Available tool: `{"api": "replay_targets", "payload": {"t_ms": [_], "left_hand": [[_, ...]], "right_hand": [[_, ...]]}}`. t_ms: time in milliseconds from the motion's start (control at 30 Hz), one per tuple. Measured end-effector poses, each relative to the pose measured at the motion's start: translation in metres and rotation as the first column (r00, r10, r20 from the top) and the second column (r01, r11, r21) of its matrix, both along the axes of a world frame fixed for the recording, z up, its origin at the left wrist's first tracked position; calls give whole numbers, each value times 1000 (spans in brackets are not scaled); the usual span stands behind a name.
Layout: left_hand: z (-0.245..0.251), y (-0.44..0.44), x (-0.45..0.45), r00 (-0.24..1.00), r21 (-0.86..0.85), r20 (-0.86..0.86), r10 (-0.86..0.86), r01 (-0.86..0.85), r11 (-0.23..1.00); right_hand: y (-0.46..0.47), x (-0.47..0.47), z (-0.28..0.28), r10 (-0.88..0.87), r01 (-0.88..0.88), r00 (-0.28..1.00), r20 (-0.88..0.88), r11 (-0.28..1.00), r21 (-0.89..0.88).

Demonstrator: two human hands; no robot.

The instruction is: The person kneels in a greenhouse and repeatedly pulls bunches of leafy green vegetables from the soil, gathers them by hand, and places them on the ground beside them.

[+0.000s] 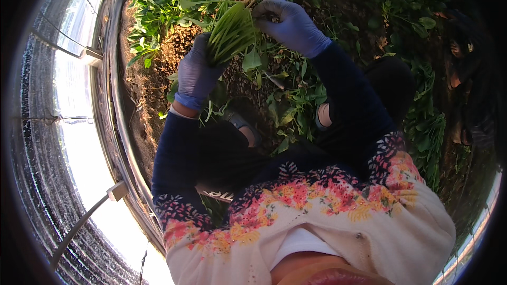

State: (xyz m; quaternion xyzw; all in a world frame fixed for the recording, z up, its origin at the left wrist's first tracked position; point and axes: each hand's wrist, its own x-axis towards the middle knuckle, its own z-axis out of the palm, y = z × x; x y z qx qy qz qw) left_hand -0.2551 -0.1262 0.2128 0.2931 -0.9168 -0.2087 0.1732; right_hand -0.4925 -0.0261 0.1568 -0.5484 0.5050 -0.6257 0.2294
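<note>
A bunch of leafy greens that looks like spinach is gripped in my left hand, which wears a blue-purple disposable glove. Its pale green stems fan upward, and my fist hides the leaf end. My right hand, gloved the same way, is at the stem ends by the roots. Its thumb and forefinger curve towards the bunch; whether they pinch a stem cannot be made out. Just below the stems hangs a single loose leaf.
Leafy plants grow ahead, beside bare soil. Picked greens lie along my right. Between my shoes are scattered leaves. Clear plastic sheeting with a frame runs along the left. A dark, unclear shape is at far right.
</note>
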Motion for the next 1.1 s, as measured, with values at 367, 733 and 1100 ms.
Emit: {"api": "replay_targets", "payload": {"t_ms": [367,733,1100], "left_hand": [[1,-3,8,987,148,138,-77,56,987],[6,-11,7,982,523,-90,166,-96,847],[6,-3,0,990,553,-132,58,25,833]], "right_hand": [[-2,7,-6,150,-172,979,141,972,157],[26,-33,-7,-396,439,898,-191,795,419],[-11,22,1,-505,491,752,-423,858,-152]]}}
